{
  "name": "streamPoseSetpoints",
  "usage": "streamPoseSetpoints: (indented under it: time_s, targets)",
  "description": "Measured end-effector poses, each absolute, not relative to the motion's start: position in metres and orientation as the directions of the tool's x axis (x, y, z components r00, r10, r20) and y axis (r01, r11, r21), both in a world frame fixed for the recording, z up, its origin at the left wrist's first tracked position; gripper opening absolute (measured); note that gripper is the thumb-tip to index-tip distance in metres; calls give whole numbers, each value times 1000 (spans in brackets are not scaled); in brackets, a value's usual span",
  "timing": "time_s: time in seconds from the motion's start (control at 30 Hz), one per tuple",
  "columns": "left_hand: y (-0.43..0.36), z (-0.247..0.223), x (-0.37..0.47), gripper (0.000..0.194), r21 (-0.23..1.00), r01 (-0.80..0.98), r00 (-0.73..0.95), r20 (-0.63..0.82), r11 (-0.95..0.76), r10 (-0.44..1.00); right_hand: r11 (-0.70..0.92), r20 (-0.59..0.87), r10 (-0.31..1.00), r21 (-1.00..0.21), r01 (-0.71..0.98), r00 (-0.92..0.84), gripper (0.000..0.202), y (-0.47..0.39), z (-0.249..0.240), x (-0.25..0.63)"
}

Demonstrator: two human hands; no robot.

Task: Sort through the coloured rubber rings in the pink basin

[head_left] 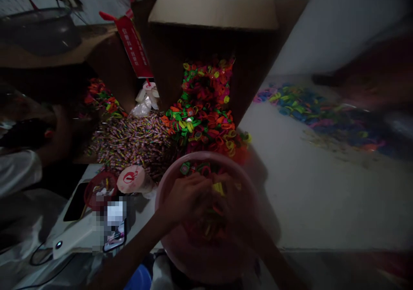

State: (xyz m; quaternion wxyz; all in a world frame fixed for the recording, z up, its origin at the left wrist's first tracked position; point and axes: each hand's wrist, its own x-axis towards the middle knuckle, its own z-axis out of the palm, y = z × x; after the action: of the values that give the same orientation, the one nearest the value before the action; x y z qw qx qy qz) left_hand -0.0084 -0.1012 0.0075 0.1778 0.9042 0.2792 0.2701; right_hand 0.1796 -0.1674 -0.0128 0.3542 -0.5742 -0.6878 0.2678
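Observation:
A large pink basin [206, 266] holds many small colourful plastic pieces. Inside its left half is my left hand [190, 195], fingers bent over the pieces; the fingertips are too dark to make out. My right hand [230, 199] is in the right half, close beside a yellow piece [219, 189] and blurred. Whether either hand grips a piece cannot be seen. Behind the basin, a heap of bright plastic pieces [200, 122] spills from an open cardboard box [213, 12].
Wrapped sticks [132, 141] are piled left of the basin, near a paper-topped cup [130, 179], a red bowl [100, 191] and phones. More coloured pieces [297, 103] spread across the table at right. People's arms show at both sides.

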Motion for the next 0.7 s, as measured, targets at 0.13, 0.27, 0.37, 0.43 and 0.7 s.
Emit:
streamPoseSetpoints:
  time_s: [0.13, 0.27, 0.37, 0.43, 0.7]
  targets:
    - [-99, 9, -8, 10, 482, 497, 734, 211, -722, 646, 175, 169, 984, -796, 580, -64, 22, -156, -24, 195]
    - [-54, 3, -14, 20, 529, 658, 625, 13, -536, 781, 236, 216, 971, -783, 576, -104, 27, -122, -36, 217]
    - [1, -16, -23, 32, 400, 913, 117, -80, -75, 990, 241, 260, 964, -743, 625, -63, 29, -73, -46, 221]
    - [32, -32, -27, 41, 365, 928, -54, -77, 79, 996, 233, 279, 959, -674, 701, -50, 29, -34, -52, 216]
    - [64, -60, -33, 29, 532, 824, -201, -50, 197, 978, 344, 354, 923, -590, 731, -150, 40, 49, -65, 196]
